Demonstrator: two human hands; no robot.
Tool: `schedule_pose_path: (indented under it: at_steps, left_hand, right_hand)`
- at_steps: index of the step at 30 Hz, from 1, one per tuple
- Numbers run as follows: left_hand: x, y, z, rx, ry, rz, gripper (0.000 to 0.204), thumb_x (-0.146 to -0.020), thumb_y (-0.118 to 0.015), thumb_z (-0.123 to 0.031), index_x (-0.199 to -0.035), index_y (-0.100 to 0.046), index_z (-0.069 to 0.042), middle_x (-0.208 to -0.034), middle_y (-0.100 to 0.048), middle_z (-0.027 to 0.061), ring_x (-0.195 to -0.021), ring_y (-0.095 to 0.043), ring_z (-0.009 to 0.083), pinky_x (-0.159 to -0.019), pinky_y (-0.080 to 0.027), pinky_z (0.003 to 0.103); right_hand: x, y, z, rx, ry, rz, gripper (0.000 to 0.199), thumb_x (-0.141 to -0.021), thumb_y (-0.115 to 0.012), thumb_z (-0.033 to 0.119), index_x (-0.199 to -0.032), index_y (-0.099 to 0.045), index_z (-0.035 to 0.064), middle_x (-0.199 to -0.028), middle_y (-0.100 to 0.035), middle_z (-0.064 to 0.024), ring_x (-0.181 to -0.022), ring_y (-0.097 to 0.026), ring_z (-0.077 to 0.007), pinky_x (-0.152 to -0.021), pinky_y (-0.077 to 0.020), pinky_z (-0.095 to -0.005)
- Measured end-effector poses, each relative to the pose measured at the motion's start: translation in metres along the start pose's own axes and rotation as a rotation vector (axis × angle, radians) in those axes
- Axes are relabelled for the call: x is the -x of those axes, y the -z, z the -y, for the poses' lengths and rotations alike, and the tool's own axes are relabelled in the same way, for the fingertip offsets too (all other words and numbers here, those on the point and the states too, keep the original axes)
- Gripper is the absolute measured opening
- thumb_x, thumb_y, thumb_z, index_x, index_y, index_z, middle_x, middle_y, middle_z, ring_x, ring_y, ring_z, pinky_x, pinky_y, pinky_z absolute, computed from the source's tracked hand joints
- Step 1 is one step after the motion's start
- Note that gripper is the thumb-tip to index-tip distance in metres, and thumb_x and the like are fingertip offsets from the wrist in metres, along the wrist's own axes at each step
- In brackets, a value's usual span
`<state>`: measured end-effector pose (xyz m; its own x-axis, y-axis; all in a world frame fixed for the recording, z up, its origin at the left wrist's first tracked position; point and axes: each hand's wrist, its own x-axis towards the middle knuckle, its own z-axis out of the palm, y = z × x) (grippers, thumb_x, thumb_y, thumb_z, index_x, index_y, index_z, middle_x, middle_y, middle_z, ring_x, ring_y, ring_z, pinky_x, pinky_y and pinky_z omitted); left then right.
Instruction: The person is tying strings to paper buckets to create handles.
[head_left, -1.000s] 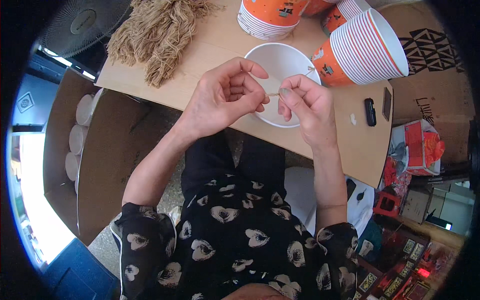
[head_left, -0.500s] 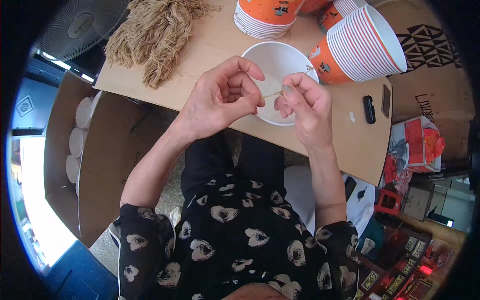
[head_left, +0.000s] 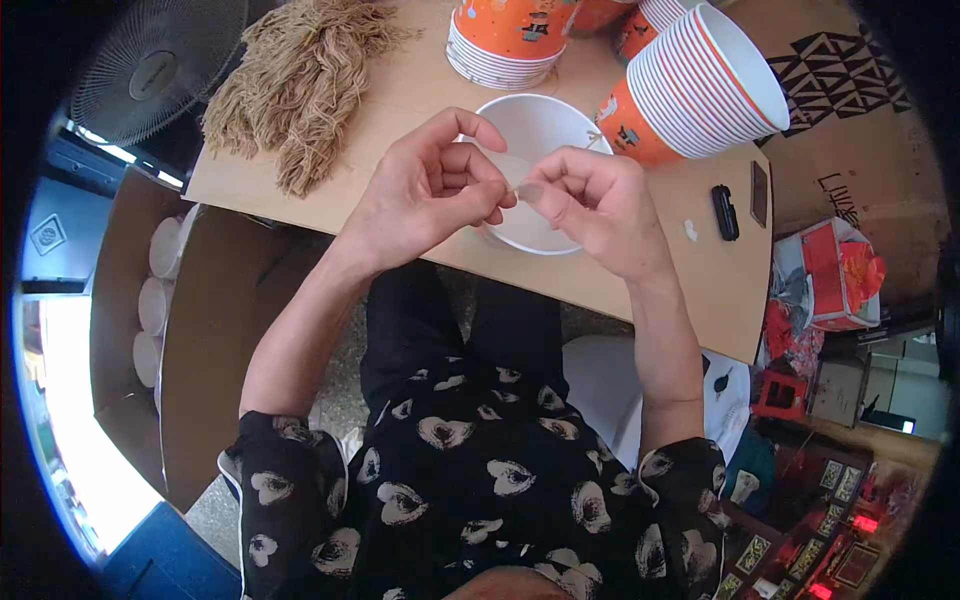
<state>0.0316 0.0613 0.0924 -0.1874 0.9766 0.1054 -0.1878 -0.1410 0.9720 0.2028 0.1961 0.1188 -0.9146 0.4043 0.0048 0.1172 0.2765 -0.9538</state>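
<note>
Thumb and fingers of my left hand (head_left: pixel 420 205) are pinched on a short piece of light brown string (head_left: pixel 513 193). My right hand (head_left: pixel 605 215) pinches the same string, its thumb almost touching the left fingertips. Most of the string is hidden by the fingers. Below both hands a white-lined paper bucket (head_left: pixel 535 115) stands at the table's front edge, its opening facing up. A small tuft of string (head_left: pixel 594 136) sticks out at the bucket's right rim.
A heap of brown string (head_left: pixel 310 85) lies at the table's back left. Stacked orange paper buckets (head_left: pixel 505 45) stand at the back, and another stack (head_left: pixel 695 90) lies tilted to the right. A black object (head_left: pixel 725 212) rests by the right edge. A carton (head_left: pixel 215 340) stands left.
My right hand has come left toward my left hand, and its fingers have folded in. Less string shows between the fingertips. The whole view has shifted slightly.
</note>
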Motion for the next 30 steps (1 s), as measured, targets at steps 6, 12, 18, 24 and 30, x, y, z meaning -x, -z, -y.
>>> schedule_pose_path:
  at_steps: [6, 12, 18, 24, 30]
  left_hand:
    - [-0.002, -0.004, -0.001, -0.039, -0.026, 0.043, 0.029, -0.089, -0.061, 0.000, -0.114, -0.046, -0.001, -0.084, -0.063, 0.0050, -0.080, -0.063, 0.0108, -0.069, -0.051, 0.023]
    - [0.000, -0.003, -0.001, -0.030, 0.022, 0.070, 0.031, -0.089, -0.061, 0.001, -0.116, -0.047, -0.001, -0.083, -0.062, 0.0049, -0.081, -0.062, 0.0104, -0.070, -0.051, 0.024]
    - [-0.004, 0.003, 0.000, -0.021, 0.063, 0.089, 0.030, -0.090, -0.060, -0.001, -0.120, -0.054, 0.002, -0.082, -0.060, 0.0019, -0.079, -0.059, 0.0088, -0.071, -0.050, 0.023]
    - [-0.008, -0.005, -0.007, -0.120, 0.092, 0.147, 0.023, -0.092, -0.064, -0.009, -0.113, -0.064, 0.000, -0.080, -0.060, -0.0041, -0.075, -0.056, 0.0043, -0.069, -0.046, 0.019]
    - [-0.014, -0.011, 0.000, -0.127, 0.108, 0.113, 0.017, -0.092, -0.068, -0.013, -0.104, -0.068, -0.001, -0.089, -0.066, -0.0034, -0.078, -0.057, 0.0017, -0.068, -0.045, 0.018]
  right_hand:
    - [0.002, 0.003, -0.006, -0.090, -0.006, 0.001, 0.010, -0.090, -0.066, 0.009, -0.089, -0.065, -0.0011, -0.070, -0.059, 0.0045, -0.061, -0.049, 0.0006, -0.052, -0.0369, -0.0172]
    - [0.005, 0.010, -0.005, -0.175, -0.083, 0.082, 0.017, -0.090, -0.066, 0.016, -0.085, -0.066, 0.0000, -0.067, -0.058, 0.0037, -0.057, -0.049, -0.0019, -0.052, -0.0384, -0.0190]
    - [0.016, 0.034, -0.017, -0.205, -0.058, 0.063, 0.018, -0.091, -0.065, 0.017, -0.088, -0.067, -0.0015, -0.068, -0.058, 0.0032, -0.059, -0.049, -0.0017, -0.053, -0.0376, -0.0184]
    - [0.018, 0.023, -0.022, -0.295, 0.096, -0.054, 0.017, -0.091, -0.065, 0.015, -0.091, -0.066, -0.0019, -0.081, -0.065, -0.0006, -0.069, -0.053, -0.0026, -0.061, -0.0397, -0.0175]
    - [0.017, 0.015, -0.031, -0.331, 0.182, -0.167, 0.016, -0.090, -0.066, 0.013, -0.093, -0.066, -0.0033, -0.084, -0.067, -0.0033, -0.070, -0.054, -0.0032, -0.063, -0.0408, -0.0180]
